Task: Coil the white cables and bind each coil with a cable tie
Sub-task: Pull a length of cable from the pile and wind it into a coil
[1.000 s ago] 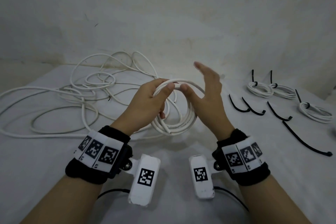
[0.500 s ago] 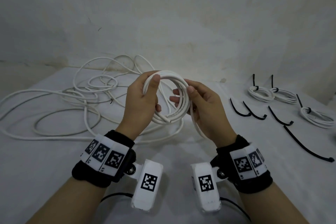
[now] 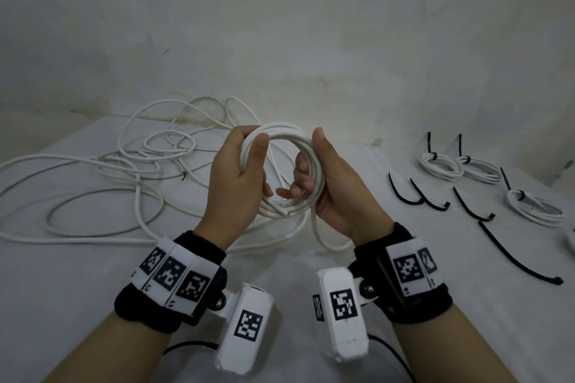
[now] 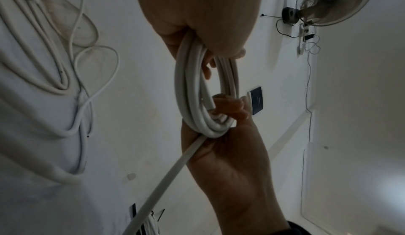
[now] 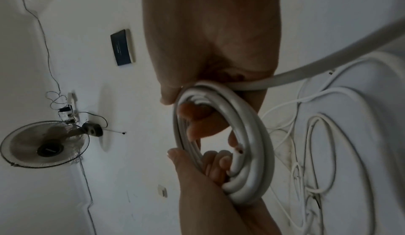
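The white cable coil is gripped above the bench by the left hand and right hand; bare surface is seen near.

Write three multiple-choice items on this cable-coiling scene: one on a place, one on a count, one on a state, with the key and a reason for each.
1. Where do the loose black cable ties lie?
A. right of the hands
B. left of the hands
C. under the loose white cables

2. How many bound coils lie on the table?
A. one
B. three
C. five

3. What is the state of the coil in hand?
A. tied and set down
B. held by both hands, no tie on it
C. held by one hand only

Key: 1 A, they lie between the hands and the bound coils. 2 B, three show at the right. 3 B, left hand and right hand both grip it.
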The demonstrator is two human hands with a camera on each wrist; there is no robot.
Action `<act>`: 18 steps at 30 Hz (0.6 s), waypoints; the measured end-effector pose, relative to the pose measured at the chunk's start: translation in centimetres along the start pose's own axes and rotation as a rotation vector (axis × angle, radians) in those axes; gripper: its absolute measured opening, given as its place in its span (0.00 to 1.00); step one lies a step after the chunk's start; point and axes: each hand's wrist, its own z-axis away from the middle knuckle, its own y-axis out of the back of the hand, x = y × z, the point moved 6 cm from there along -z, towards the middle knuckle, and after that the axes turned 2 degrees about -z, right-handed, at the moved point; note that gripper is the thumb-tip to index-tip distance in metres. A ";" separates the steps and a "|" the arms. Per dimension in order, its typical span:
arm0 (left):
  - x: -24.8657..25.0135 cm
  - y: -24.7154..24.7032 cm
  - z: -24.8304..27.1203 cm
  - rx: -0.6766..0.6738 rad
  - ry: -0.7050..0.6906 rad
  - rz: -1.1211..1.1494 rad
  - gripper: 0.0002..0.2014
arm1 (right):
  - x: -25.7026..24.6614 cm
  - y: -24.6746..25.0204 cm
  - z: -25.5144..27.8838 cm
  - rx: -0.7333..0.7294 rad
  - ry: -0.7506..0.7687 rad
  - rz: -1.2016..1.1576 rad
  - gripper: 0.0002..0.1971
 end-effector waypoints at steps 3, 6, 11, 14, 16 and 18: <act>-0.5 0.4 -0.1 0.021 -0.013 -0.039 0.13 | 0.3 -0.2 -0.3 0.007 0.008 -0.021 0.24; -0.8 0.4 -0.3 0.031 0.003 -0.024 0.15 | 0.6 -0.5 -0.3 0.088 0.028 -0.073 0.24; -0.2 -1.1 -0.1 -0.146 0.096 0.097 0.18 | -0.2 0.2 0.5 0.270 0.101 -0.119 0.26; -2.4 -1.9 0.3 -0.242 0.455 0.241 0.32 | -1.1 0.6 1.1 0.314 0.159 -0.206 0.26; -4.1 -2.5 1.7 -0.356 0.742 0.241 0.29 | -1.6 0.9 1.4 0.326 0.192 -0.271 0.26; -4.9 -3.1 3.9 -0.594 0.957 0.120 0.18 | -1.9 1.0 1.6 0.327 0.212 -0.311 0.26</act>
